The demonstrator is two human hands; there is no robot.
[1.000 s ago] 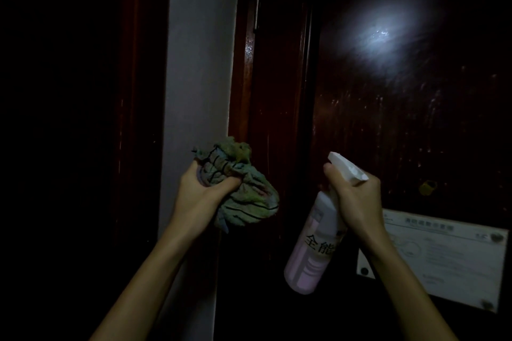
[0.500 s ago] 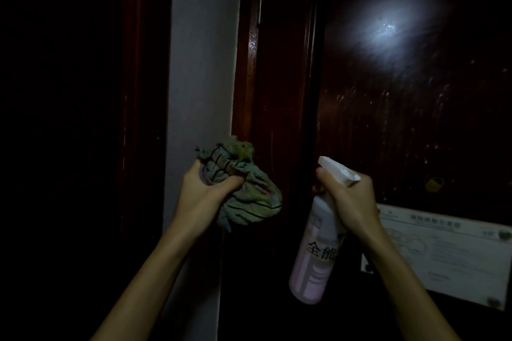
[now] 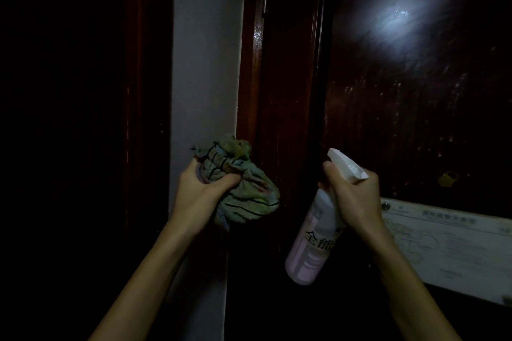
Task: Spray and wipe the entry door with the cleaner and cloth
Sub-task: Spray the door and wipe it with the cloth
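Dim light leaves the far left almost black, with only a pale wall strip (image 3: pixel 205 63) showing before the dark wooden door frame (image 3: pixel 250 77). Just right of that strip, the left hand (image 3: pixel 202 194) is closed tight around a bunched striped cloth (image 3: pixel 241 191), held up in front of the frame but not clearly touching it. Further right, the right hand (image 3: pixel 352 196) is wrapped around the neck of the spray bottle (image 3: pixel 313 243), a finger curled at the trigger, with the white nozzle pointing up and left toward the frame edge. Beyond it the entry door (image 3: pixel 415 108) glistens with droplets under a bright glare, above a paper notice (image 3: pixel 448 243). The step looks like spraying: the nozzle would do best aimed squarely at bare wood, away from the notice, with short squeezes. The cloth should follow promptly, before runs reach the paper.
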